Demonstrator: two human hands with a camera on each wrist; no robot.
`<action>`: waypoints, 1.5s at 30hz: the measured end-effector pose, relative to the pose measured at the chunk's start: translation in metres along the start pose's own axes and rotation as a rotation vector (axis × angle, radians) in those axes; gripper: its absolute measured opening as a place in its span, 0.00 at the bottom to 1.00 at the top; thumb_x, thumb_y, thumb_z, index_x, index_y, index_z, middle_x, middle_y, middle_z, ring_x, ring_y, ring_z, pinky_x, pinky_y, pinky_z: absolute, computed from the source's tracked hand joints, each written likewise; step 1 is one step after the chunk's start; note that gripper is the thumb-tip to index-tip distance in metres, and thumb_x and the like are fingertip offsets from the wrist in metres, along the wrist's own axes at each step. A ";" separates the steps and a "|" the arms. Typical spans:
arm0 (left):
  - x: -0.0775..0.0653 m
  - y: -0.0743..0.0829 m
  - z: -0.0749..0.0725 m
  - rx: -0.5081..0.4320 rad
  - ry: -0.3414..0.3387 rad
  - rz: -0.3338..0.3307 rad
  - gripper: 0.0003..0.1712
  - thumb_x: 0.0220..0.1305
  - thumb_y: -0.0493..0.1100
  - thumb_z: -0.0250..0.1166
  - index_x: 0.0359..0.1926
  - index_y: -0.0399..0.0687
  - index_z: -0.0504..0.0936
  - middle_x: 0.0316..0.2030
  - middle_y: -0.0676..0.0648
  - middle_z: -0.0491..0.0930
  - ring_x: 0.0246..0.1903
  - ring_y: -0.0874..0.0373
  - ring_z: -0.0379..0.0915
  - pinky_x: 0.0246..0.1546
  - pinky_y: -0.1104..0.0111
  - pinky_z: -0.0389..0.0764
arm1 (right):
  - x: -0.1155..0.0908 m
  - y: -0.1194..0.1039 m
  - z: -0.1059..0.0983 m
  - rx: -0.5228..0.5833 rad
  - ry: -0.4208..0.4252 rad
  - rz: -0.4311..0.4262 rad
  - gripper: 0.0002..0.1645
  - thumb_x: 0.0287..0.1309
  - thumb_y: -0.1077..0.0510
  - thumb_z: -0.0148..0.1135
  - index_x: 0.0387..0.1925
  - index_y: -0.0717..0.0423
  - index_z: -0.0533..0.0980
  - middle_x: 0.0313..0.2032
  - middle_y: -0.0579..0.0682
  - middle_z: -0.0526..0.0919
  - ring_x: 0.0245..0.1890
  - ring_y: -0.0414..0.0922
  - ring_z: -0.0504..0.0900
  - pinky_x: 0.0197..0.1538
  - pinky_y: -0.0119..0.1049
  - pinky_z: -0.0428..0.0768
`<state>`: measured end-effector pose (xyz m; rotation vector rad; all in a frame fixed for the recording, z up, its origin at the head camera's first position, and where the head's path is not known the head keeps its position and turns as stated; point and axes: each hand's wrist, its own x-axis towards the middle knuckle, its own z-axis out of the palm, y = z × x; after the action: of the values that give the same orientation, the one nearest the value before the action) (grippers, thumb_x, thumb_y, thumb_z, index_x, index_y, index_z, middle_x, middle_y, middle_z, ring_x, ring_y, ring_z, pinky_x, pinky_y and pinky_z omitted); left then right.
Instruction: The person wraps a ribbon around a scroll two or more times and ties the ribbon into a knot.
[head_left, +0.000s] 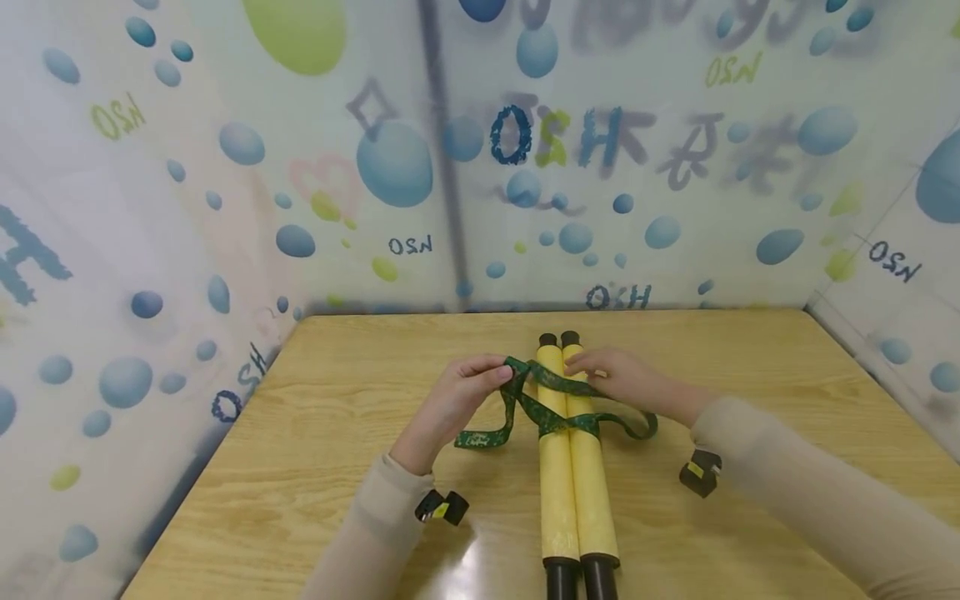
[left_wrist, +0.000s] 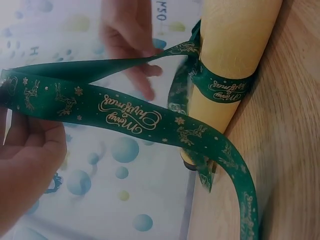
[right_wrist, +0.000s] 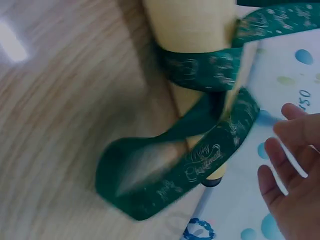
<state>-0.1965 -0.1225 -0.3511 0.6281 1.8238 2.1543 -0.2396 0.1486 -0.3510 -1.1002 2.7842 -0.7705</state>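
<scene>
Two yellow scrolls (head_left: 557,492) with dark end knobs lie side by side on the table. Around their middle runs a green ribbon (head_left: 553,423) printed with "Merry Christmas" and reindeer in gold. My left hand (head_left: 472,387) pinches a fold of that ribbon between thumb and fingers, left of the scrolls, and a tail hangs down from it. Over the upper part of the scrolls is my right hand (head_left: 618,373). In the right wrist view its fingers (right_wrist: 280,165) are spread and hold nothing, beside the ribbon's loose right-hand loop (right_wrist: 145,200).
The wooden table (head_left: 337,467) extends on both sides of the scrolls. A wall covering (head_left: 645,192) with blue and green drops stands behind the table's far edge. Each wrist carries a small black camera (head_left: 442,507).
</scene>
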 end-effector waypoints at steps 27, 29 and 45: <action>0.020 0.001 0.038 0.248 0.053 -0.003 0.20 0.63 0.38 0.62 0.51 0.40 0.63 0.40 0.40 0.83 0.41 0.56 0.79 0.46 0.64 0.75 | -0.011 -0.069 -0.023 0.184 0.143 0.131 0.17 0.60 0.46 0.59 0.44 0.52 0.79 0.34 0.45 0.78 0.31 0.43 0.72 0.29 0.37 0.71; 0.023 0.001 0.037 0.288 0.047 0.014 0.20 0.65 0.40 0.60 0.53 0.38 0.64 0.40 0.40 0.82 0.42 0.55 0.78 0.47 0.61 0.74 | -0.010 -0.070 -0.023 0.186 0.155 0.141 0.14 0.61 0.47 0.59 0.40 0.51 0.79 0.32 0.45 0.78 0.29 0.44 0.70 0.28 0.37 0.70; 0.097 -0.047 0.001 1.135 -0.171 -0.246 0.25 0.70 0.38 0.50 0.66 0.43 0.64 0.60 0.42 0.70 0.59 0.43 0.64 0.56 0.55 0.67 | -0.003 -0.075 -0.019 0.178 0.198 0.132 0.10 0.61 0.50 0.60 0.35 0.52 0.80 0.30 0.44 0.78 0.25 0.44 0.70 0.28 0.37 0.70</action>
<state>-0.2851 -0.0688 -0.3811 0.6801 2.7160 0.7240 -0.1947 0.1124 -0.2995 -0.8433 2.8380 -1.1421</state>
